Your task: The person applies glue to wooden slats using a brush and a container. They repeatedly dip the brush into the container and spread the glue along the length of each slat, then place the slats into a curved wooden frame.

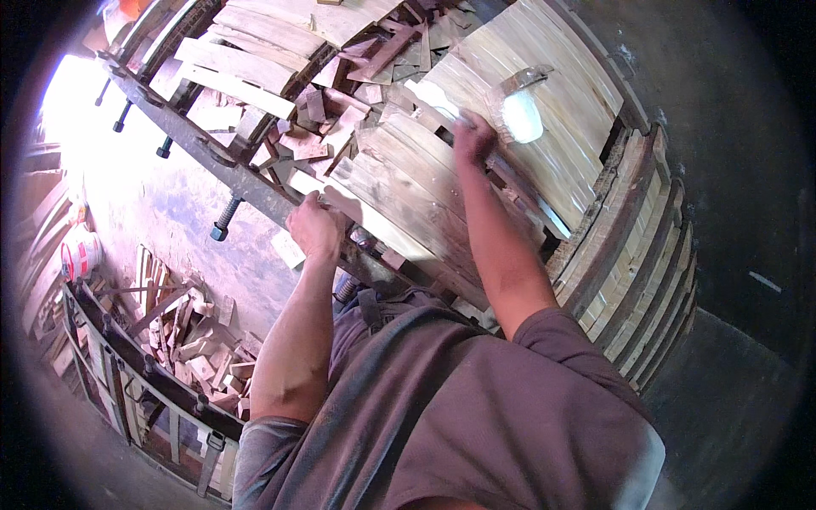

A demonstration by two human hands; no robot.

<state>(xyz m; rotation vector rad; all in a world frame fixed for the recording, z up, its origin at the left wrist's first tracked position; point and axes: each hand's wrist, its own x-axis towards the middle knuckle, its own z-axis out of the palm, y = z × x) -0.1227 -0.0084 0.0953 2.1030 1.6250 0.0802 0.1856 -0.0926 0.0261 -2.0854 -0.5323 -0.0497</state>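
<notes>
My left hand (316, 228) is closed at the near end of a pale wooden strip (361, 219), just above a long metal bar. My right hand (473, 138) is a fist over the boards, and whatever it grips is hidden by the fingers. Close to its right, a shallow container with a bright white inside (523, 117) rests on a panel of pale boards (565, 64). Under and between both arms lies another set of side-by-side boards (408, 174), with dark gaps along its right edge.
Loose wood offcuts (327, 127) lie heaped beyond my left hand. Bolts (225, 218) stick out from the metal bar (191, 136). A bin of scrap wood (200, 361) stands at lower left, a white and red bucket (81, 255) behind it. Stacked slatted wood (642, 280) curves along the right.
</notes>
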